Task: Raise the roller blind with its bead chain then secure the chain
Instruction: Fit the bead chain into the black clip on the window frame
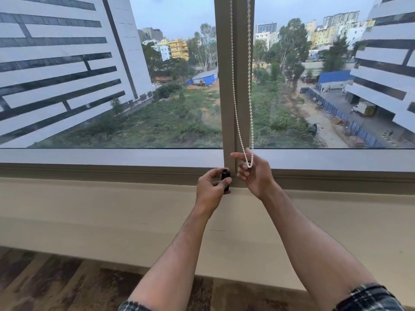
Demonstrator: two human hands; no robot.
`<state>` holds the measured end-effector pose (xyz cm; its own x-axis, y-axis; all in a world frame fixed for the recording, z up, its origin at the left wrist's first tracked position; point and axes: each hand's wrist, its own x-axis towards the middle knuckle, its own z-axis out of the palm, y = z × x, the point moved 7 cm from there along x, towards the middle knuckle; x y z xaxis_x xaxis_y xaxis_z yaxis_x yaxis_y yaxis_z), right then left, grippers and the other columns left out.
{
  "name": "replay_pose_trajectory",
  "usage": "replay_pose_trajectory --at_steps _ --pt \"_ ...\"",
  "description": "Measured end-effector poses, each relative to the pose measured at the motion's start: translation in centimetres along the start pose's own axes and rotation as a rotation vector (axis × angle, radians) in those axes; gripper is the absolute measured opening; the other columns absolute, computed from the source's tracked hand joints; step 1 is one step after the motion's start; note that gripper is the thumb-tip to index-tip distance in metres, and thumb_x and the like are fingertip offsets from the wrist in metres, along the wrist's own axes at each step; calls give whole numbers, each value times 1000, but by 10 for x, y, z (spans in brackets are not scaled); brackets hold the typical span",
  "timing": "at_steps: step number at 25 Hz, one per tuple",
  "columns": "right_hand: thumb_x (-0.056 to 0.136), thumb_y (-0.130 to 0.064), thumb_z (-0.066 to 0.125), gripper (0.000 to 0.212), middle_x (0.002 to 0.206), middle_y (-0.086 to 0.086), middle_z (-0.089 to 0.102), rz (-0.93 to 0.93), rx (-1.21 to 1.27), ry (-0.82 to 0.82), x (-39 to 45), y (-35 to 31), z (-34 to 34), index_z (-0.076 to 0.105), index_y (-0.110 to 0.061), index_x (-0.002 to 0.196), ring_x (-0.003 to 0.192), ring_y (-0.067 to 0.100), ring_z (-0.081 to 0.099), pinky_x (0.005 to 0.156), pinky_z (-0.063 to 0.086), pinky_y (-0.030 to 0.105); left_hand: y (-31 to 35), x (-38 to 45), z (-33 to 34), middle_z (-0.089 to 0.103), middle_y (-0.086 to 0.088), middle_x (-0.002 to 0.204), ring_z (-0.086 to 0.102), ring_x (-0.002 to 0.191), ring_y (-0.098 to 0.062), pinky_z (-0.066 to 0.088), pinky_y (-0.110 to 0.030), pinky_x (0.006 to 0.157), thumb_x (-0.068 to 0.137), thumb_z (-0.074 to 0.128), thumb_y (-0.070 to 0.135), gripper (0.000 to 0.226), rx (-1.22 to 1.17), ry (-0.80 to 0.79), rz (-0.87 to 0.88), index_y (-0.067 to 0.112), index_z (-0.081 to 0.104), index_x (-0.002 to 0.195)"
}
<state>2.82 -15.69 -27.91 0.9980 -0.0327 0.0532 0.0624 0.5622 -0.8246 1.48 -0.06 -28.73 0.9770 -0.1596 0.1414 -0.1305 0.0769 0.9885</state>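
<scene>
The left hand [212, 184] pinches the black clip [226, 178] at the foot of the mullion [226, 86]; just beside it, the right hand [254, 173] grasps the chain [243, 140] by its bottom loop. The blind is out of view above. A slack loop could miss the clip and swing free.

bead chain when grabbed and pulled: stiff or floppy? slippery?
Likely floppy: the bead chain hangs in a slack loop, curving into the right hand. Probably light, since one finger carries it. Its beads should resist slipping through a grip.
</scene>
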Motion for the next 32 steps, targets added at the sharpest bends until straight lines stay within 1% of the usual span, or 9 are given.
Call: replay_pose_trajectory --at_steps 3,8,13,17,21,25,27,29,32 --pt "103 -31 55 33 57 -5 42 -70 -114 19 -5 -4 -3 79 -8 100 48 9 32 48 27 22 -1 -4 3 76 12 90 72 77 -12 64 -31 66 86 77 -2 33 -24 -30 -3 28 76 98" --pt "90 -47 72 41 58 -4 37 -156 -324 49 -16 -17 5 80 -10 106 53 11 29 52 28 20 4 -7 10 76 -2 99 71 83 -20 62 -30 64 88 76 -3 29 -73 -83 2 18 75 108" --pt "79 -47 82 43 58 -7 42 -217 -321 106 -22 -27 10 81 -12 104 53 9 31 53 31 18 5 -6 11 73 -18 107 68 93 -27 59 -27 64 95 66 -2 24 -155 -86 -29 12 72 114" --pt "79 -46 82 41 59 -4 55 -254 -377 82 -24 -26 9 82 -8 96 51 6 43 53 40 15 9 -4 12 74 -23 116 72 93 -23 60 -27 65 95 68 0 26 -174 -53 -19 4 71 120" --pt "85 -38 81 29 62 0 63 -282 -439 108 -21 -25 2 82 -9 91 51 6 46 50 40 15 21 -1 9 80 -7 98 75 81 -15 60 -31 62 92 72 0 24 -158 40 56 19 69 106" --pt "83 -41 82 43 56 -5 62 -362 -513 138 -18 -32 0 75 2 80 48 3 44 49 38 13 31 -3 7 78 -7 91 75 74 -20 61 -49 65 90 73 3 33 -5 116 167 28 51 91" --pt "85 -38 81 40 51 -10 58 -394 -569 142 -18 -36 3 72 -2 70 46 2 43 49 38 12 38 -6 8 75 -6 92 76 74 -18 62 -50 66 90 72 7 34 130 147 255 31 49 95" --pt "87 -34 79 39 48 -6 58 -424 -635 143 -18 -39 7 68 -6 62 47 5 45 52 39 16 45 -9 10 74 3 93 75 74 -15 63 -43 66 92 71 8 39 218 147 333 38 51 105" --pt "89 -31 78 39 62 25 65 -446 -731 149 -21 -45 11 68 -10 58 57 18 52 59 41 28 54 -12 11 71 15 95 73 76 -16 59 -28 66 94 67 7 57 319 157 391 50 51 128"
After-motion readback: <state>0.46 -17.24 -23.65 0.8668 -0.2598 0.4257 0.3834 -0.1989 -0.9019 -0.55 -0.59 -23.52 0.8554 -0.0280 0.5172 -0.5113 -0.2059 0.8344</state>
